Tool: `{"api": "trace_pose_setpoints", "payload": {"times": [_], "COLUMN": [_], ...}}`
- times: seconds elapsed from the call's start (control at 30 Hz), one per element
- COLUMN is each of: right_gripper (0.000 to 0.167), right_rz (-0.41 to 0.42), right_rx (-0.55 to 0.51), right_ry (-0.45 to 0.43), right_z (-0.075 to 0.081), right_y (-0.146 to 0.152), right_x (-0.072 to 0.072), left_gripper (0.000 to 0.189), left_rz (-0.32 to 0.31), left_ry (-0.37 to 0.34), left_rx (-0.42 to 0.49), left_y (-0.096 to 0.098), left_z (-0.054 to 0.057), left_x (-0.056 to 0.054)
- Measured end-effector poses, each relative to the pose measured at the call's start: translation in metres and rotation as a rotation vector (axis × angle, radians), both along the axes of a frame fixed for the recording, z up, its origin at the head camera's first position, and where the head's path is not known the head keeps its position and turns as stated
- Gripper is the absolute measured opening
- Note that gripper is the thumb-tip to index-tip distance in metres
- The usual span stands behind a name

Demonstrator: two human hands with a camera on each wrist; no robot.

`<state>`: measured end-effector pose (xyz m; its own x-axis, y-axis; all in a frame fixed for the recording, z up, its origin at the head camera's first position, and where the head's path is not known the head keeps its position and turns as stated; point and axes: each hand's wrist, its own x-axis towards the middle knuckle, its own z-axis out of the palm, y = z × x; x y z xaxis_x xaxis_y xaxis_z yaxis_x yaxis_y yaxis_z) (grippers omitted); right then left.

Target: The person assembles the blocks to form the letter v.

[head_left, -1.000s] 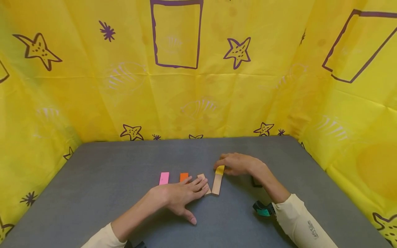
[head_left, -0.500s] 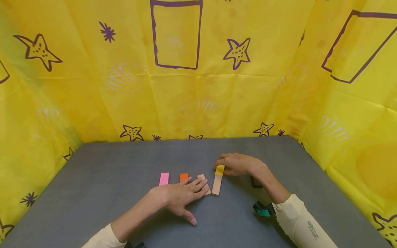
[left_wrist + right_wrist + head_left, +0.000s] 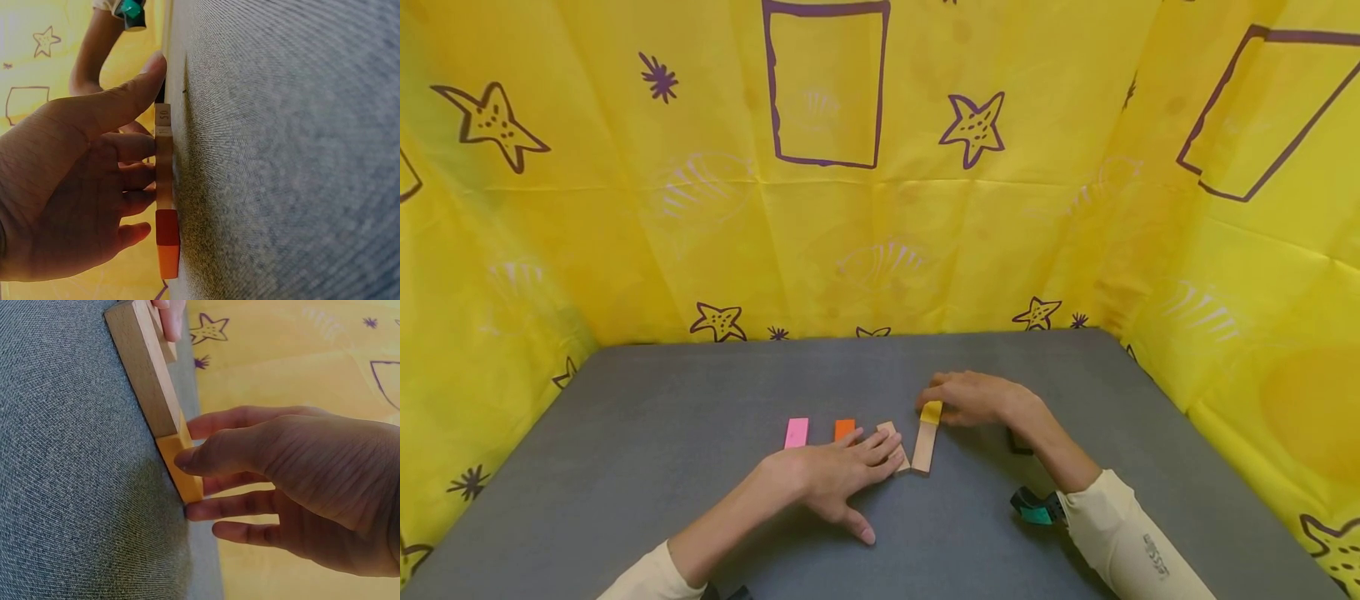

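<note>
My left hand (image 3: pixel 842 479) lies palm down with fingers spread, its fingertips resting on a slanted plain wooden block (image 3: pixel 886 427) and partly covering it. A second wooden block (image 3: pixel 925 447) stands beside it, the two meeting at their near ends. At the far end of this second block sits a yellow block (image 3: pixel 932 412), end to end with it. My right hand (image 3: pixel 973 397) pinches the yellow block between thumb and fingers, as the right wrist view also shows. Printed marks show on the wooden block ends (image 3: pixel 162 115) in the left wrist view.
Left of the wooden blocks lie an orange block (image 3: pixel 845 429), partly under my left hand, and a pink block (image 3: pixel 797 432). A dark object (image 3: pixel 1019 440) is mostly hidden behind my right forearm. Yellow patterned cloth (image 3: pixel 827 250) surrounds the grey table (image 3: pixel 685 433).
</note>
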<state>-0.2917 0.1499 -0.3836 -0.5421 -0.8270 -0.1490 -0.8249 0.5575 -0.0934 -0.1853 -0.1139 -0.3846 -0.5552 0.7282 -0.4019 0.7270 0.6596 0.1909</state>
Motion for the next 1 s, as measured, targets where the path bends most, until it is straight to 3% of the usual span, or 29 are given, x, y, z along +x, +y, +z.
{"api": "trace_pose_setpoints", "payload": {"times": [1.0], "right_gripper": [0.037], "right_rz": [-0.018], "right_rx": [-0.01], "right_ry": [-0.039], "right_z": [0.0028], "right_y": [0.001], "right_x": [0.0025], "left_gripper": [0.103], "left_rz": [0.014], "left_ry": [-0.026], "left_rx": [0.01], "left_y": [-0.001], "left_z": [-0.0001], "left_x": [0.0005]}}
